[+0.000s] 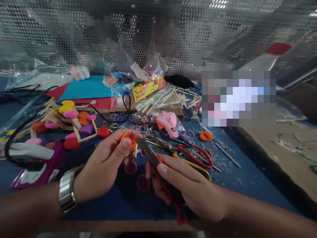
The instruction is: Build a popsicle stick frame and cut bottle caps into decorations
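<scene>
My left hand (100, 165), with a metal watch band at its wrist, pinches an orange bottle cap (131, 139) between thumb and fingers. My right hand (188, 185) is wrapped round the red and black handle of a box cutter (148, 152). Its wide blade points up and left, with the tip close beside the cap; whether they touch I cannot tell. Beneath the hands, two purple caps (143, 182) lie on the blue table. Just beyond the blade are pliers or scissors with red handles (195, 153), partly hidden, near a yellow handle.
A pink glue gun (169, 122) lies at the middle, its black cord running left. Wooden sticks joined with coloured caps (76, 124) stand at left, behind a purple packet (47, 165). Blue sheets (86, 87), stick bundles (158, 104) and a perforated metal screen (148, 33) are farther back.
</scene>
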### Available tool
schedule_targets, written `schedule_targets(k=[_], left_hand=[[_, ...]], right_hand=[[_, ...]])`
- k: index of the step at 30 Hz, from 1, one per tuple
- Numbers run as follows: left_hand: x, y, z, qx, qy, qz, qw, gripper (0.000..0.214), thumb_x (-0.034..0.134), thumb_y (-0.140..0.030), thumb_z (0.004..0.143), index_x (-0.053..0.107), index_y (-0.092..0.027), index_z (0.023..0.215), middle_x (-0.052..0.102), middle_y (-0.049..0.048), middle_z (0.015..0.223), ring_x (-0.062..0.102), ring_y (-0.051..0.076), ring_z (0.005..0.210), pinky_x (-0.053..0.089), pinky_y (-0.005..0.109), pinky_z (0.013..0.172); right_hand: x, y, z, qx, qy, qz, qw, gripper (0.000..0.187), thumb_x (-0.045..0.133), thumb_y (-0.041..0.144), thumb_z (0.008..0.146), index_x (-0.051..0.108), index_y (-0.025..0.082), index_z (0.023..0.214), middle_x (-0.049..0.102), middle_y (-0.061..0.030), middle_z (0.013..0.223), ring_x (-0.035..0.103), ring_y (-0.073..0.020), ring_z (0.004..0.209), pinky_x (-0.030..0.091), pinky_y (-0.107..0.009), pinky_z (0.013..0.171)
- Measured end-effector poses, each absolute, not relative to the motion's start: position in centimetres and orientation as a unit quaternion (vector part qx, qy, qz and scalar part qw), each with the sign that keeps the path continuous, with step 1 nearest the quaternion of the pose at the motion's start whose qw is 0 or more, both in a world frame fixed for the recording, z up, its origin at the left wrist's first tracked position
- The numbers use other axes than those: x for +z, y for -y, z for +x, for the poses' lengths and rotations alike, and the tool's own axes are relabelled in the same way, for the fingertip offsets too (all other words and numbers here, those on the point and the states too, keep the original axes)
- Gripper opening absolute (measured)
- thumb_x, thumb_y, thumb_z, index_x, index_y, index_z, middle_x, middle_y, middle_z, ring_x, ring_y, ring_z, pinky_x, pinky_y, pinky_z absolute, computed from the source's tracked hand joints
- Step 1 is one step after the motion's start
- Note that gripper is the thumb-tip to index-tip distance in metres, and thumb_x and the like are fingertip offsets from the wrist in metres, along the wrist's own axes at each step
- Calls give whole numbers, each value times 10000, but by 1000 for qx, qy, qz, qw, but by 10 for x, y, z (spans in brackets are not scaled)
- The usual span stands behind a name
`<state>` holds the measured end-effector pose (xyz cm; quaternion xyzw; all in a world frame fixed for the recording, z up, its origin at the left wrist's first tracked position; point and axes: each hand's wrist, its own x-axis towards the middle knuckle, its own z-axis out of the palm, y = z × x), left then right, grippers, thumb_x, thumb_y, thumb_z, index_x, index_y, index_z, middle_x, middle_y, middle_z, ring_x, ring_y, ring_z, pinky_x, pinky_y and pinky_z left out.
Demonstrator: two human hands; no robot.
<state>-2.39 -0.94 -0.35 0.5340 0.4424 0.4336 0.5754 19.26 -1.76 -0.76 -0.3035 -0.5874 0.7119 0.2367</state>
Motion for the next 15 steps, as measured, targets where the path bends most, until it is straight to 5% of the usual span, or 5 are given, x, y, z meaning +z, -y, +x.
schedule_targets(k=[15], left_hand=[[-2,9,-24,422,-452,551,561,457,561,-576,1001,640,-170,1195,585,-6,761,511,124,665,445,255,615]], right_hand=[[-9,18,193,716,580,-309,236,426,386,522,1088,580,165,960,529,36,611,453,-101,546,373,-240,552]])
